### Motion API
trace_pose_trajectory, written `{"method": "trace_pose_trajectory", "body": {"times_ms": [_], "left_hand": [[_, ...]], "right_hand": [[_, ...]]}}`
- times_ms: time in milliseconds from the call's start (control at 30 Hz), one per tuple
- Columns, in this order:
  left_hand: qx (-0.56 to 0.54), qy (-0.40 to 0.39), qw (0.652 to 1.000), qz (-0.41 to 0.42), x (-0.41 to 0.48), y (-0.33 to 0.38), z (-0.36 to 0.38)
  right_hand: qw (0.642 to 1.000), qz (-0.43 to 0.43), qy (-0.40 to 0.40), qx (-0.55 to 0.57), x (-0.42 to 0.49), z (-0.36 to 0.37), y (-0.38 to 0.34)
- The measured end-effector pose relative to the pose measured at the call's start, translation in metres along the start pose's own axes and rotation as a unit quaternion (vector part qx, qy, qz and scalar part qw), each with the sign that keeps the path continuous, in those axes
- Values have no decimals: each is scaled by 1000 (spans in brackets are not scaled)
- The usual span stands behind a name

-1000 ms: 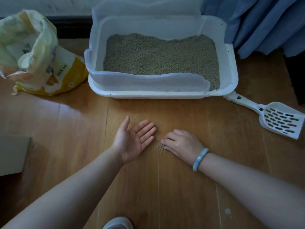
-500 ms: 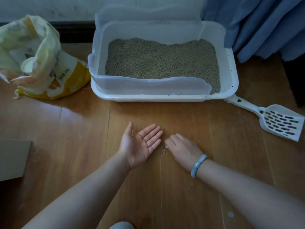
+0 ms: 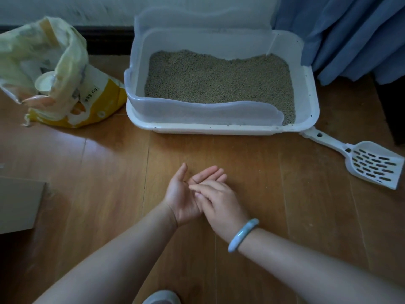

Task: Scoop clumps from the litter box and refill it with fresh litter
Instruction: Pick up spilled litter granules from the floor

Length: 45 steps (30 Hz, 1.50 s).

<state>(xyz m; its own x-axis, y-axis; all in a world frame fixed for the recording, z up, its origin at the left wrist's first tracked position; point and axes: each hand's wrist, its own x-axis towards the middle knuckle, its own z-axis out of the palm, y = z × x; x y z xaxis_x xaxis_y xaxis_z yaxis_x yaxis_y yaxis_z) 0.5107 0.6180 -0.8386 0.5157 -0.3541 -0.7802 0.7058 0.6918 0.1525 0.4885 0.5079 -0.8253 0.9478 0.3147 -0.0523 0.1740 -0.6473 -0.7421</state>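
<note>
Left hand (image 3: 180,199): lies palm up low over the wooden floor (image 3: 105,172), near the middle, fingers straight and spread open; whether any grains lie in the palm cannot be told.
Right hand (image 3: 221,205): laid across the left palm from the right, back of the hand up, fingertips touching the palm; thumb and forefinger are close together, and I cannot tell whether they pinch anything.
Bracelet (image 3: 243,234): pale blue-green, on the right wrist.
Litter box (image 3: 219,129): white tray with a translucent raised rim, on the floor far of the hands.
Litter (image 3: 219,82): pale tan granules spread across the inside of the box.
Scoop (image 3: 372,164): white and slotted, flat on the floor at right, its handle end at the box's near right corner.
Litter bag (image 3: 65,84): yellow and white, open-topped and crumpled, just left of the box.
Curtain (image 3: 350,36): blue, hanging at far right behind the box.
</note>
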Motion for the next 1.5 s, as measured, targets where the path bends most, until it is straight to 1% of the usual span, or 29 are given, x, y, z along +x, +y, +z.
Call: {"method": "trace_pose_trajectory", "body": {"times_ms": [67,100,133,200,267,300,367,400,467,533,633,767,833,967,1067,1200,1333,1500], "left_hand": [[3,2,1000,2,-1,2,-3],[2,5,1000,2,-2,3,-4],[-2,7,1000,2,-3,4,-5],[-12,12,1000,5,-4,6,-9],[-10,20,1000,13,-6,9,-14],[-10,23,1000,17,-7,10,-17],[-11,21,1000,21,-8,14,-22],[-10,20,1000,22,-9,15,-23],[-13,21,999,27,-10,17,-25],[-19,23,999,32,-11,19,-27],[-29,27,999,36,-11,21,-29],[-30,29,999,35,-11,22,-29],[-29,28,999,37,-11,22,-29],[-28,25,999,36,-10,23,-28],[-25,15,999,31,-10,21,-26],[-17,-3,1000,21,-10,19,-26],[-14,-14,1000,17,-9,18,-26],[-18,-14,1000,15,-7,17,-24]], "right_hand": [[999,4,7,48,-5,-7,11],[998,7,24,66,-7,-12,17],[996,9,43,72,-7,-17,19],[996,16,71,50,-9,-26,34],[997,34,67,-4,-12,-31,55],[996,35,49,-63,-14,-33,66],[979,30,-14,-199,-16,-32,82],[968,30,-40,-245,-15,-31,86],[955,13,-57,-292,-11,-28,87],[947,-28,-51,-316,-7,-24,84],[944,-102,-48,-311,-8,-17,81],[944,-162,-64,-282,-21,-15,81],[945,-174,-68,-268,-22,-17,81],[943,-165,-73,-281,-14,-17,78],[936,-201,-70,-282,-11,-12,78],[914,-259,-69,-306,-11,-10,83],[904,-278,-65,-319,-14,-9,80],[901,-286,-70,-319,-13,-8,82]]}}
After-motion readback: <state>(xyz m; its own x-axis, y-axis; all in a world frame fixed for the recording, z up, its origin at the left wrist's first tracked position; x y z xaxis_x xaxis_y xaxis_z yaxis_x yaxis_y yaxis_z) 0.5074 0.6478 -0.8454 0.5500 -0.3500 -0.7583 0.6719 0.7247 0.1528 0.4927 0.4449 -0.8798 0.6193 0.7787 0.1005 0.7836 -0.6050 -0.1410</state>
